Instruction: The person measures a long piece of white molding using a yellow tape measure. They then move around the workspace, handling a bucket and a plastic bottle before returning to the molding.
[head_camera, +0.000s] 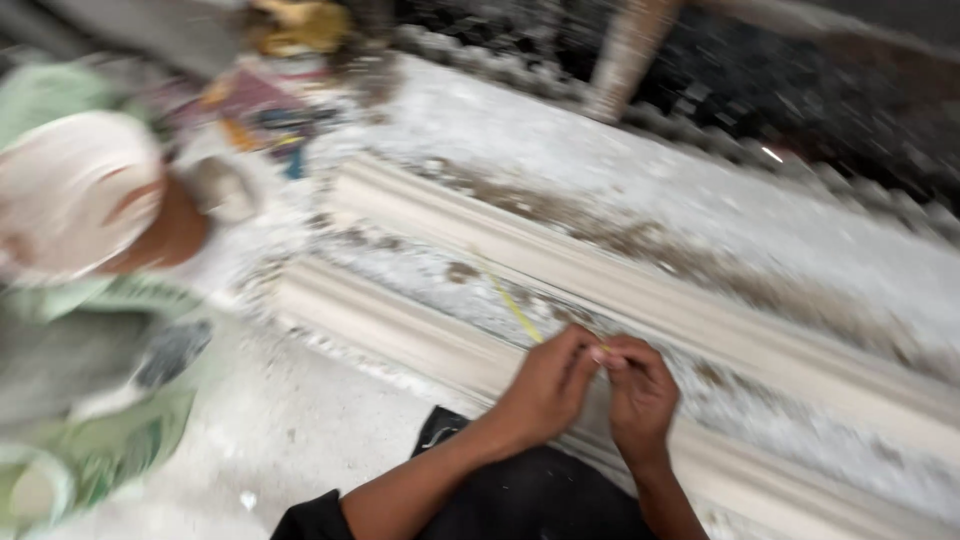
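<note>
Head view looks down, blurred by motion, on two bare forearms reaching forward from a dark lap. Left hand (545, 385) curls with its fingers pressed together and its fingertips pinching a thin yellow strip (515, 308), likely a measuring tape, though the blur keeps me from being sure. Right hand (640, 390) meets it thumb to thumb, fingers bent and closed on the same strip at its near end. Both hands sit right over the near moulding (400, 325), one of two long pale plaster mouldings that lie side by side and run from the upper left down to the right. Its twin, the far moulding (560, 250), lies just beyond, with a narrow dusty gap between the two; the strip slants up-left across that gap. Both rest on a white, dust-caked floor (640, 170), which stretches open behind them up to a scalloped edge along dark ground. One other person (90, 200) in a white cap crouches at the left, well apart from the hands, with open pale floor on the near side.
</note>
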